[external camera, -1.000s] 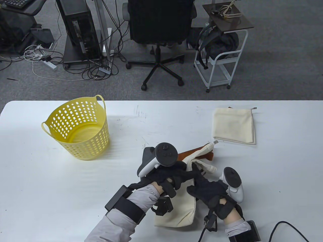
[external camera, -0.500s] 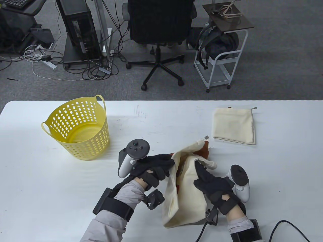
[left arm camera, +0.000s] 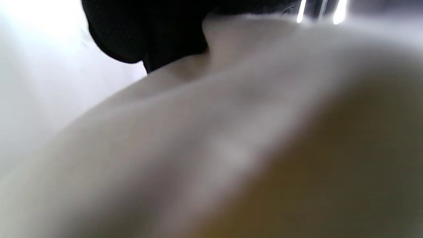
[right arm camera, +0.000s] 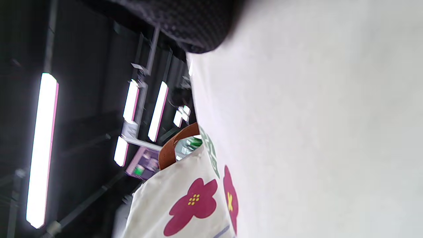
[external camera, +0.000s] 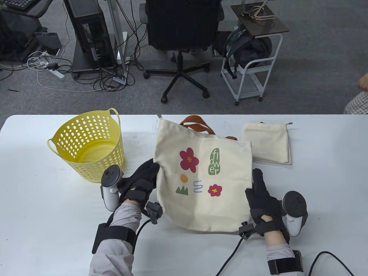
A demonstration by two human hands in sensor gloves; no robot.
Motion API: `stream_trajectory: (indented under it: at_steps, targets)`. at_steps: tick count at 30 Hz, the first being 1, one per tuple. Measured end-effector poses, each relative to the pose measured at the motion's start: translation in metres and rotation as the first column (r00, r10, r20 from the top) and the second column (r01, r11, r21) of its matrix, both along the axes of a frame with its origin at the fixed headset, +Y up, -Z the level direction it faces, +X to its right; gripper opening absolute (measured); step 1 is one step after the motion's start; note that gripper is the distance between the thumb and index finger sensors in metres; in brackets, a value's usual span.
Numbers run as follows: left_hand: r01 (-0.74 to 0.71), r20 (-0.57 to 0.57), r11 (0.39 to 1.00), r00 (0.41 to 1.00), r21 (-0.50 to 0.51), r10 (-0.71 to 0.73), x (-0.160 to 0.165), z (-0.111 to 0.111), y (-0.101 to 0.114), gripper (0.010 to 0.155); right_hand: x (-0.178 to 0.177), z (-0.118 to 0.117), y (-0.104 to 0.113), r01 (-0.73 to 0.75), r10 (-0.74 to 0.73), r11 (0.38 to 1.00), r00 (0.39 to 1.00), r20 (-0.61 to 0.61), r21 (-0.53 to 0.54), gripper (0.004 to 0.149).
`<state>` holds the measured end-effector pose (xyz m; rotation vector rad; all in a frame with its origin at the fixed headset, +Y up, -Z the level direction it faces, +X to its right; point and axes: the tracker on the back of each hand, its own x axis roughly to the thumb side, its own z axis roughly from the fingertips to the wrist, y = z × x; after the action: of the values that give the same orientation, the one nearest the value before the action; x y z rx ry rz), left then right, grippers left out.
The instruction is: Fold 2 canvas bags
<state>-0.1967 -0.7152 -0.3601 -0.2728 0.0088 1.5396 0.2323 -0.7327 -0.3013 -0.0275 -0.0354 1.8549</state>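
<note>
Cream canvas flower-print tote bag [external camera: 201, 175] spread mid-frame, long axis up-frame, between my hands: left hand [external camera: 141, 184] pinches its left edge; right hand [external camera: 263, 195] lies straight-fingered beside its right edge.

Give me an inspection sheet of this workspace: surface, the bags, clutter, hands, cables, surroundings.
Surface: white table, faint scuff marks near the far edge.
Job's things: printed canvas bag spread open, flower side up, brown handles toward the far edge; folded plain canvas bag at far right, its near-left corner under the printed bag.
Clutter: yellow perforated basket upright at left, nothing seen inside.
Grippers: left hand grips the printed bag's left edge; right hand at its right edge, index finger extended, hold unclear.
Cables: black glove cable trails across the near right of the table.
Surroundings: office chair, white cart, floor cables, a person at far right.
</note>
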Motion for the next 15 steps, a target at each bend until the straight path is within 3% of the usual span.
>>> stream_trajectory:
  at_steps: [4, 9, 11, 14, 15]
  targets:
    - [0.222, -0.021, 0.967, 0.974, -0.122, -0.227, -0.009, 0.003, -0.021, 0.048, -0.009, -0.004, -0.014, -0.118, 0.058, 0.962, 0.970, -0.237, -0.247, 0.067]
    - [0.356, 0.035, 0.905, 0.933, -0.235, -0.358, -0.026, 0.006, -0.023, 0.052, -0.010, -0.005, -0.017, -0.191, 0.116, 0.935, 0.961, -0.251, -0.298, 0.062]
    - [0.537, 0.076, 0.817, 0.842, -0.210, -0.534, -0.029, 0.007, -0.015, 0.056, -0.010, -0.004, -0.015, -0.206, 0.140, 0.929, 0.965, -0.222, -0.308, 0.062]
    - [0.782, 0.123, 0.615, 0.623, -0.099, -0.772, -0.027, 0.009, -0.002, 0.067, -0.011, -0.004, -0.012, -0.288, 0.239, 0.919, 0.950, -0.201, -0.270, 0.061]
    - [0.852, 0.128, 0.522, 0.522, -0.032, -0.843, -0.023, 0.011, 0.001, 0.069, -0.013, -0.004, -0.012, -0.324, 0.273, 0.910, 0.937, -0.216, -0.257, 0.061]
